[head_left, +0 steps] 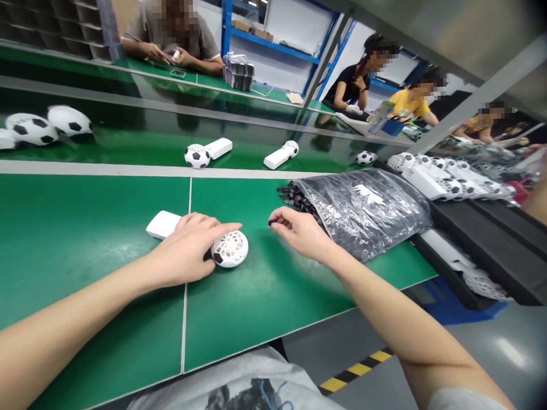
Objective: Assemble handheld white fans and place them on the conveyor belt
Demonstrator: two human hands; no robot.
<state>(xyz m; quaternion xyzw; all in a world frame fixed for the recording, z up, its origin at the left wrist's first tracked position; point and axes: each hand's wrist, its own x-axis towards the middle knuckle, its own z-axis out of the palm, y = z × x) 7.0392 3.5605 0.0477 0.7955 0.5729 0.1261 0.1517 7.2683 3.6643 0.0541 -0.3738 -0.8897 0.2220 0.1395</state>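
On the green table, my left hand [192,247] is wrapped over a white handheld device with a soccer-ball head [230,249]. The ball's latticed face points toward me, and its white handle sticks out behind my fingers on the left. My right hand [301,231] is closed in a pinch on a small black piece [272,222], a short gap to the right of the ball. Just beyond that hand lies a clear plastic bag [367,202], with many similar small black pieces [295,195] at its open mouth.
Several more soccer-ball devices [197,155] lie on the green conveyor strip [137,153] past the table. At right, a black tray [503,239] carries a pile of white devices [447,178]. Co-workers [173,38] sit across the line. A slanted metal post [480,93] stands at right.
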